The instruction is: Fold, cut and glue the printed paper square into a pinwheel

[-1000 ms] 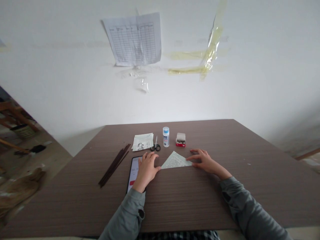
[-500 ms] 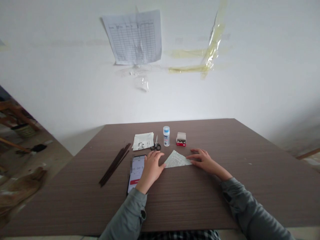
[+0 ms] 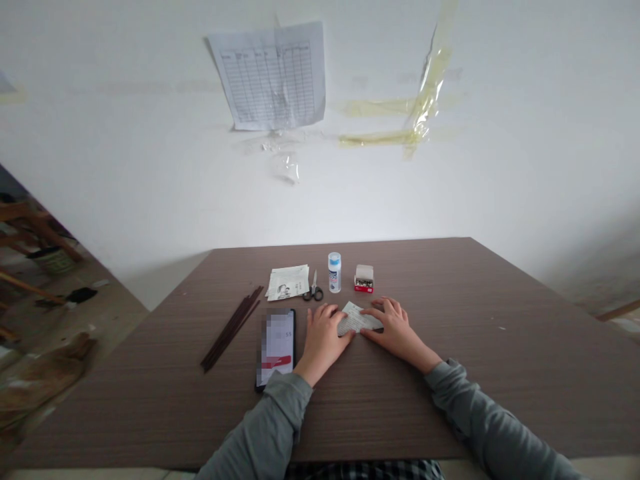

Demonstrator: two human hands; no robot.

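White folded printed paper [image 3: 357,319] lies flat on the brown wood-grain table [image 3: 425,273], between the left hand [image 3: 323,341] and right hand [image 3: 395,330]. Both hands lie open, touching its ends without gripping; its print is too small to read.

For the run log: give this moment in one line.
left hand: on folded paper | right hand: on same paper | nearby: scissors, phone

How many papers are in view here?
3: a folded sheet between the left hand and right hand, a stack beside the scissors, possibly several sheets, and a ruled chart on the wall.
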